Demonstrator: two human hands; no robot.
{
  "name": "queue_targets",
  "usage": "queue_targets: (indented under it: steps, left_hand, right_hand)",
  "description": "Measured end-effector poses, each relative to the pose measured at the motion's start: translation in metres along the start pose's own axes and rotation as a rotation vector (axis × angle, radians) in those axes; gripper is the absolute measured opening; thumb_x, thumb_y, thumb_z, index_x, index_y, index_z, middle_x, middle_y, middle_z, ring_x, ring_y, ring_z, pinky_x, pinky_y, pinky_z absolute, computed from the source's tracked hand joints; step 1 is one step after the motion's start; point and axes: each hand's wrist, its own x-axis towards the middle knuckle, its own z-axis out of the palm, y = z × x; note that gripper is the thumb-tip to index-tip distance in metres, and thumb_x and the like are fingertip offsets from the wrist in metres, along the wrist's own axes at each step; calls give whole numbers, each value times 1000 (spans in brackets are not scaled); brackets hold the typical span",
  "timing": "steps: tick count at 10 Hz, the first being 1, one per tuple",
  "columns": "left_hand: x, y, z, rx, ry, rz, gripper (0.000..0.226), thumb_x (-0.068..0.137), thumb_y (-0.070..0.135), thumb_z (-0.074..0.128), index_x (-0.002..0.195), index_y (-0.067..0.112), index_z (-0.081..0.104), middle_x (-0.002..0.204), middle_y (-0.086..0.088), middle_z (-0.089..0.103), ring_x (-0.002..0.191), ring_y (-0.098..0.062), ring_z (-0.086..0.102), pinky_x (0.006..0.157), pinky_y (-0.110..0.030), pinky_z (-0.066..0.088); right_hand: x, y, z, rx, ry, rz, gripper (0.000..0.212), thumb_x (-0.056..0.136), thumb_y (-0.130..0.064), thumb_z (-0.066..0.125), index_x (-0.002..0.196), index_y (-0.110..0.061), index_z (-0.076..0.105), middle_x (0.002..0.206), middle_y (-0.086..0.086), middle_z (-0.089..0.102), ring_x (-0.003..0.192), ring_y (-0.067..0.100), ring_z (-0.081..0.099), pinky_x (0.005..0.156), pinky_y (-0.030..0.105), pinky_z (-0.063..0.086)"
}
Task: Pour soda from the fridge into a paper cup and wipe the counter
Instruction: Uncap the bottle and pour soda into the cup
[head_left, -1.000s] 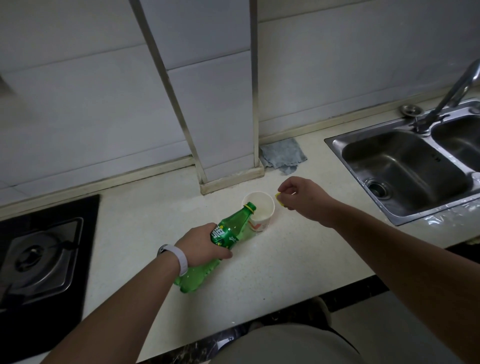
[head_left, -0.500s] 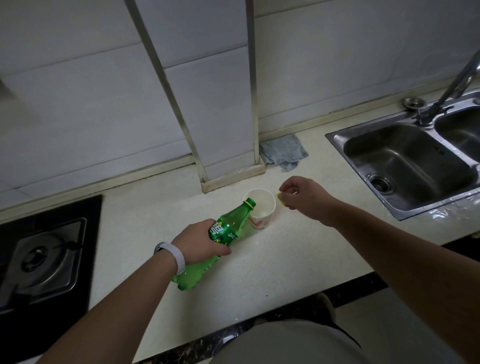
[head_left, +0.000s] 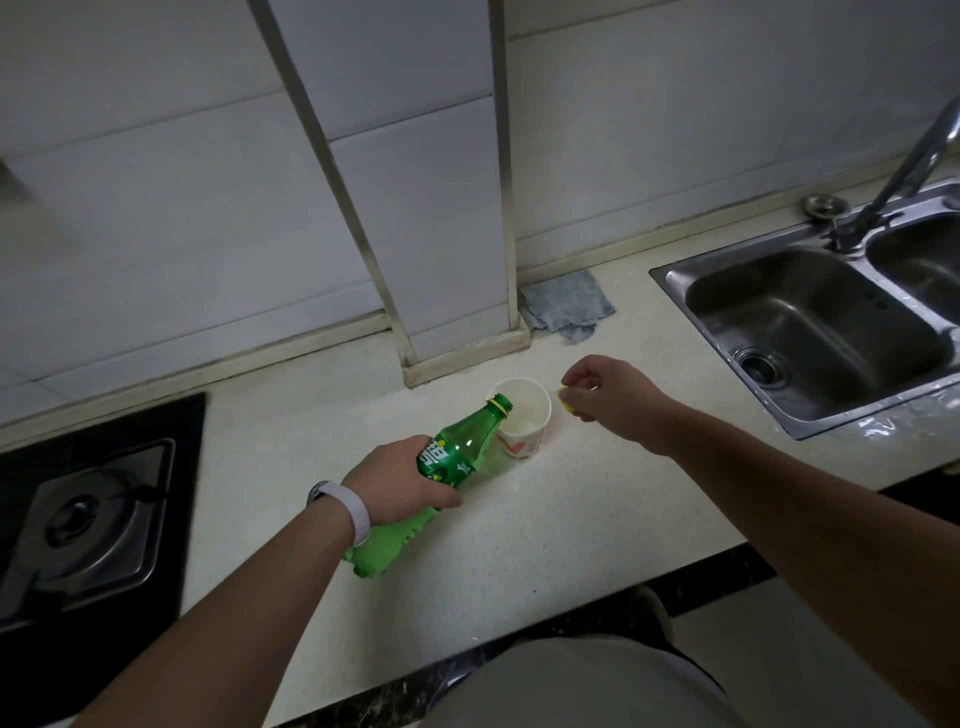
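Observation:
My left hand (head_left: 400, 483) grips a green soda bottle (head_left: 457, 452) round its middle. The bottle is tilted, with its open neck at the left rim of a white paper cup (head_left: 524, 426) that stands on the pale counter (head_left: 571, 530). Just right of the cup, my right hand (head_left: 613, 397) pinches the yellow bottle cap (head_left: 565, 402) a little above the counter. A grey cloth (head_left: 569, 305) lies crumpled against the wall behind the cup.
A steel double sink (head_left: 810, 332) with a tap (head_left: 904, 171) fills the right side. A black gas hob (head_left: 88, 514) sits at the left. A tiled pillar (head_left: 447, 291) with metal edging rises right behind the cup. The counter's front edge is near my body.
The bottle's neck has stayed at the cup's rim and both hands have held their places. Only the camera has shifted slightly.

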Motion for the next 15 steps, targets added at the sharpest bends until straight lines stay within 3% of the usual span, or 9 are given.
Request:
queue_targets:
  steps: [4, 8, 11, 13, 15]
  left_hand:
    - [-4, 3, -2, 24, 6, 5, 50, 65, 47, 82, 108, 32, 61, 96, 8, 68, 84, -11, 66, 77, -35, 58]
    - [-7, 2, -18, 59, 20, 8, 44, 64, 48, 82, 101, 32, 63, 92, 8, 68, 81, -10, 64, 70, -26, 55]
    - [-6, 6, -23, 73, 11, 16, 45, 64, 49, 82, 100, 31, 63, 93, 6, 68, 82, -13, 65, 75, -33, 58]
    - [-4, 7, -24, 80, 14, 23, 45, 63, 49, 82, 100, 32, 63, 92, 8, 68, 82, -12, 64, 74, -31, 56]
    - [-4, 4, -27, 71, 21, 14, 44, 62, 49, 82, 97, 31, 63, 91, 7, 68, 82, -12, 65, 72, -30, 56]
  right_hand:
    - [-3, -3, 4, 3, 10, 5, 17, 90, -21, 64, 105, -14, 61, 89, 3, 67, 82, 19, 64, 79, 35, 55]
    - [-7, -2, 7, -4, 12, 14, 17, 91, -21, 64, 107, -15, 61, 91, 1, 66, 80, 16, 64, 69, 25, 52]
    - [-10, 1, 8, -21, 19, 8, 16, 91, -22, 63, 105, -15, 61, 91, 2, 66, 82, 17, 64, 71, 26, 54]
    - [-12, 2, 8, -17, 25, 15, 14, 91, -22, 64, 103, -15, 61, 90, 4, 67, 82, 19, 64, 78, 35, 56]
    - [-13, 4, 9, -26, 24, 17, 15, 91, -22, 63, 103, -14, 61, 91, 4, 66, 82, 19, 64, 77, 34, 56]
